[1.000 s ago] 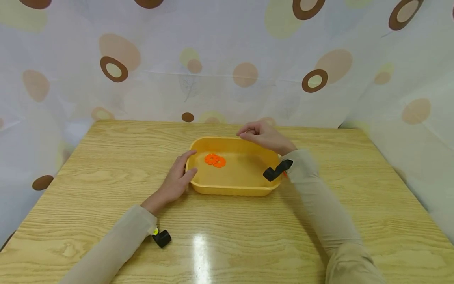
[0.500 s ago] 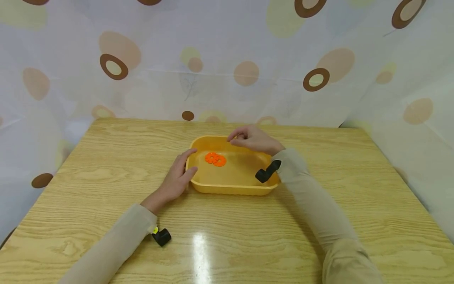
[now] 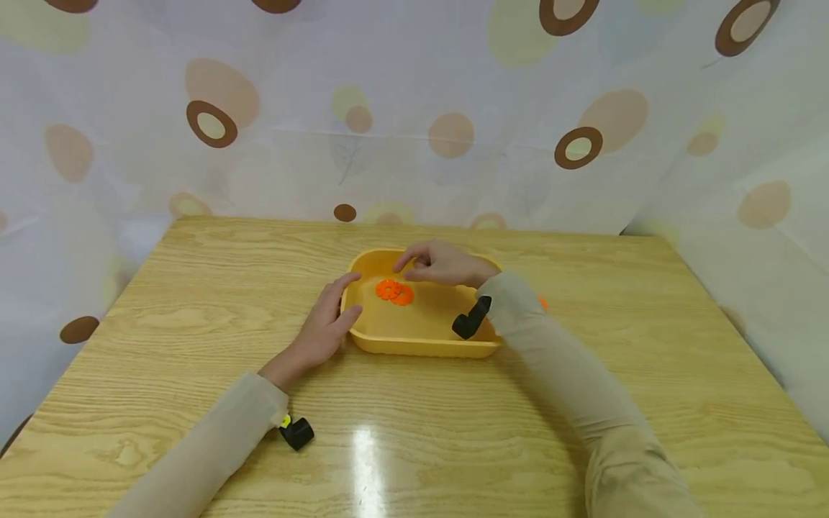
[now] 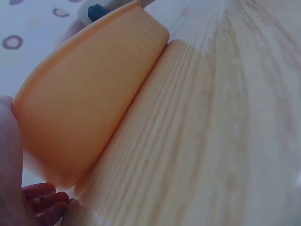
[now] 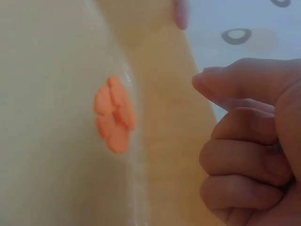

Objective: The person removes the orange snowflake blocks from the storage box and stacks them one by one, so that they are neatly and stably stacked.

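A shallow yellow plastic tray (image 3: 424, 347) stands on the table in the head view. Two orange flower-shaped discs (image 3: 395, 292) lie overlapping on its floor, left of the middle. My left hand (image 3: 319, 327) grips the tray's left end, thumb and index finger reaching over the rim; its other fingers (image 4: 44, 200) curl low by the tray's base in the left wrist view. Above the tray's far side is my right hand (image 3: 447, 264), index finger and thumb apart with nothing visible between them. Its remaining fingers (image 5: 240, 157) are curled in the right wrist view, beside the discs (image 5: 115, 115).
Part of another orange piece (image 3: 542, 303) shows right of the tray, mostly hidden behind the right sleeve (image 3: 550, 360). The wooden table (image 3: 414, 432) ends at a patterned curtain (image 3: 414, 93) at the back.
My right hand has moved left and nearer, from the tray's far rim to over the tray close to the discs, and its index finger and thumb have spread. The left hand has stayed put.
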Demonstrator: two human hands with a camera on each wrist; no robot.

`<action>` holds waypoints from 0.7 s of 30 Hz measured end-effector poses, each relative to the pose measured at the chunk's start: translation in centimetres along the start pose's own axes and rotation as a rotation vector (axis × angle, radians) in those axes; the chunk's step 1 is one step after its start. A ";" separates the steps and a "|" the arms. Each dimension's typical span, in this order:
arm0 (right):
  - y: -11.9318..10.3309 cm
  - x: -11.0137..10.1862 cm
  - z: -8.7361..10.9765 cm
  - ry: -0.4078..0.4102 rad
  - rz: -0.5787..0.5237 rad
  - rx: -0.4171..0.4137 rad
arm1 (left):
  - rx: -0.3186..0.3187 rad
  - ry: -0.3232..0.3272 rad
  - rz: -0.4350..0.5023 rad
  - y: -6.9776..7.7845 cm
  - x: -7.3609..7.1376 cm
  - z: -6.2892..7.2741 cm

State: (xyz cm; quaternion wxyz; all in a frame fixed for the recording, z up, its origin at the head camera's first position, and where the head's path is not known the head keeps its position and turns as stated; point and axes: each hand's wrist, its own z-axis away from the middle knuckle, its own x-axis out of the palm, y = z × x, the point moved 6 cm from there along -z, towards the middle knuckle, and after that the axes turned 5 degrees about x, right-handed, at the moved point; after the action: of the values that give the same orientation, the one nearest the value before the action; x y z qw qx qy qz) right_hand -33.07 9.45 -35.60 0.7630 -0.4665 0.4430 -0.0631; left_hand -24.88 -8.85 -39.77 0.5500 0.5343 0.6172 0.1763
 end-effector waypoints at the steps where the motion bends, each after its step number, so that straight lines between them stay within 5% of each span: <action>1: 0.0 0.2 -0.1 -0.007 0.004 -0.001 | -0.001 -0.001 -0.001 0.0 0.0 0.0; 21: 2.1 3.1 -1.6 -0.083 0.192 0.089 | -0.007 -0.002 0.000 0.0 0.1 0.0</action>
State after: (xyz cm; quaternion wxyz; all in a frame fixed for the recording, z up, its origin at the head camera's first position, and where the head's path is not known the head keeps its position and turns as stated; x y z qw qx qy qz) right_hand -33.10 8.00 -39.43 0.8032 -0.3897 0.4504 0.0103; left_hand -24.91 -8.76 -39.80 0.5526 0.5325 0.6160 0.1779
